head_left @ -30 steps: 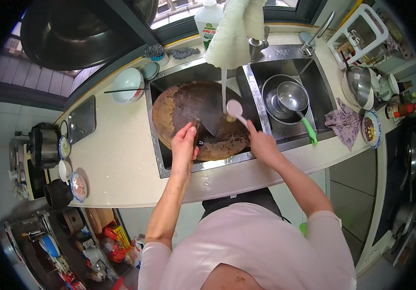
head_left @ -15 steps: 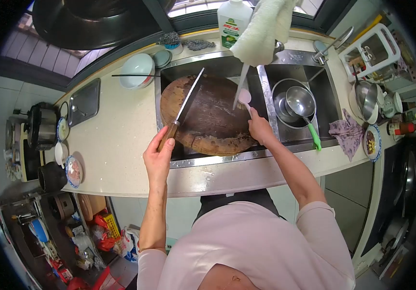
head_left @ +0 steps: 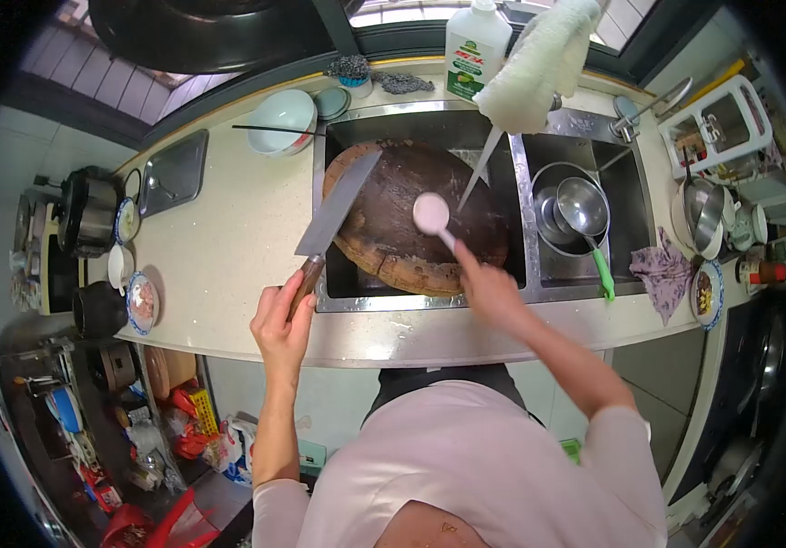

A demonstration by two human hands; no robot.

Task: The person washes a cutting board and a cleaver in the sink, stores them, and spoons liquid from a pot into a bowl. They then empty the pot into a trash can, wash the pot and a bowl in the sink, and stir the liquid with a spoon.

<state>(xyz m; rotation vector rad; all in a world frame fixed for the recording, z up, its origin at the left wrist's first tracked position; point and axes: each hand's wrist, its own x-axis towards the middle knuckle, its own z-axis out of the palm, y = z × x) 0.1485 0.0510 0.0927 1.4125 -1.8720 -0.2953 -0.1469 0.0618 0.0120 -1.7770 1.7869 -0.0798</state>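
Note:
My left hand (head_left: pixel 282 320) is closed round the wooden handle of a cleaver (head_left: pixel 338 208). Its broad blade points up and away, over the left rim of a round wooden chopping board (head_left: pixel 402 196). The board lies across the left sink basin. In my right hand (head_left: pixel 492 290), slightly blurred, is the handle of a pink scrubbing brush (head_left: pixel 431 214); its round head is above the board and its bristles are hidden. A stream of water (head_left: pixel 482 169) falls onto the board from a tap wrapped in a white cloth (head_left: pixel 539 78).
The right basin (head_left: pixel 626 183) holds a metal bowl and a ladle (head_left: pixel 583 208) with a green handle. Behind the sink stand a white bottle (head_left: pixel 475 50) and scouring pads (head_left: pixel 407 83). A white bowl (head_left: pixel 282 121) with chopsticks is left; a purple rag (head_left: pixel 662 274) lies right.
The cleaver has moved left and turned, so its flat blade faces me. The brush has moved left, out of the water stream. The whole view has shifted slightly.

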